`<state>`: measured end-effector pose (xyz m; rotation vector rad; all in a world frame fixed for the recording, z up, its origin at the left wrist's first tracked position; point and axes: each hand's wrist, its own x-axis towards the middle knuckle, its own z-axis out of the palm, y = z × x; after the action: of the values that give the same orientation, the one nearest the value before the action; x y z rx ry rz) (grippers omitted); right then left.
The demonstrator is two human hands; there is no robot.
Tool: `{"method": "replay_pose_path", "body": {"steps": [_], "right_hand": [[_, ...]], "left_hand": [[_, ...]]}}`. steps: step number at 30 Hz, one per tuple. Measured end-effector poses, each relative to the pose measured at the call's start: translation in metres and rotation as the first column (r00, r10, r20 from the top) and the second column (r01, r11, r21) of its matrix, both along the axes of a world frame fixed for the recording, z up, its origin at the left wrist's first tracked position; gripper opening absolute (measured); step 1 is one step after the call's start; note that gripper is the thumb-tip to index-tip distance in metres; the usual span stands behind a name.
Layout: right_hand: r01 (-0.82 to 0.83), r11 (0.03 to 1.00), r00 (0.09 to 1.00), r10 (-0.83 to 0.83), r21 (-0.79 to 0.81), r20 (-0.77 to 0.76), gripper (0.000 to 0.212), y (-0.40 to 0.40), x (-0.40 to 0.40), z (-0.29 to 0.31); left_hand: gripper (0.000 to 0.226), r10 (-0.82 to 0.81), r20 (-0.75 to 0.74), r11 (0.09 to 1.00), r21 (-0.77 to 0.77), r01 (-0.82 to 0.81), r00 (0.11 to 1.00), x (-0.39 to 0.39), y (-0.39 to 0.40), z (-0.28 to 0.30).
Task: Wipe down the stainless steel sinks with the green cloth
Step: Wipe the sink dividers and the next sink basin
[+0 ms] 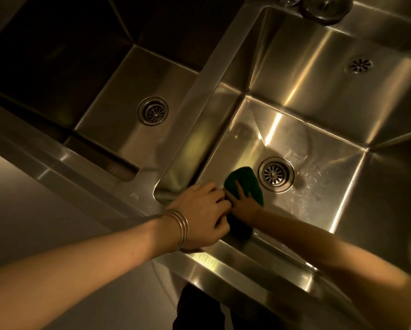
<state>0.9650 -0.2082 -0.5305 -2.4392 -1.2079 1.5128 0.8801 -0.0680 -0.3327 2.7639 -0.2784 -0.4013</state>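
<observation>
Green cloth (243, 184): dark green, rounded at its far edge, flat on the floor of the right sink (318, 129), just left of that basin's drain (276, 175) and close to the near-left corner. A darker fold of it runs back under my hands toward the near wall. My right hand (241, 198) lies on top of the cloth, fingers spread and pressing it down onto the steel (no curl around it that I can see). My left hand (203, 216) sits at the front rim, bracelets (180, 228) on the wrist, fingers curled in against the cloth's near edge; whether they actually pinch it I cannot tell. Basin floor beyond the drain shows wet streaks and glare, with open steel to the right and far walls. The divider (214, 75) separates this basin from the left sink (118, 96), which has its own drain (153, 111).
</observation>
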Motion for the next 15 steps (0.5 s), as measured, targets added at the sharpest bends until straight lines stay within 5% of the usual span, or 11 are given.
{"method": "replay_pose_path", "body": {"steps": [8,10,12,13,15], "right_hand": [[0.150,0.985,0.967,-0.129,-0.085,0.219,0.055,-0.164,0.006,-0.004],[0.057,0.990,0.976,-0.029,-0.125,0.218,0.058,-0.170,0.015,0.012],[-0.261,0.917,0.951,0.298,-0.301,0.084,0.054,-0.170,0.012,0.017],[-0.356,0.896,0.918,0.388,-0.266,0.079,0.053,-0.168,0.017,0.031],[-0.295,0.921,0.949,0.314,-0.253,0.035,0.052,-0.168,0.025,0.070]], "left_hand": [[0.030,-0.057,-0.039,0.998,0.033,0.058,0.998,0.001,-0.001,0.001],[0.030,-0.078,-0.076,0.996,0.034,0.080,0.994,0.002,0.000,0.002],[0.031,-0.088,-0.086,0.995,0.036,0.092,0.992,0.003,0.001,0.002],[0.032,-0.098,-0.090,0.994,0.037,0.102,0.991,0.003,0.001,0.002],[0.039,-0.123,-0.111,0.990,0.050,0.129,0.986,0.003,0.000,0.003]]}}
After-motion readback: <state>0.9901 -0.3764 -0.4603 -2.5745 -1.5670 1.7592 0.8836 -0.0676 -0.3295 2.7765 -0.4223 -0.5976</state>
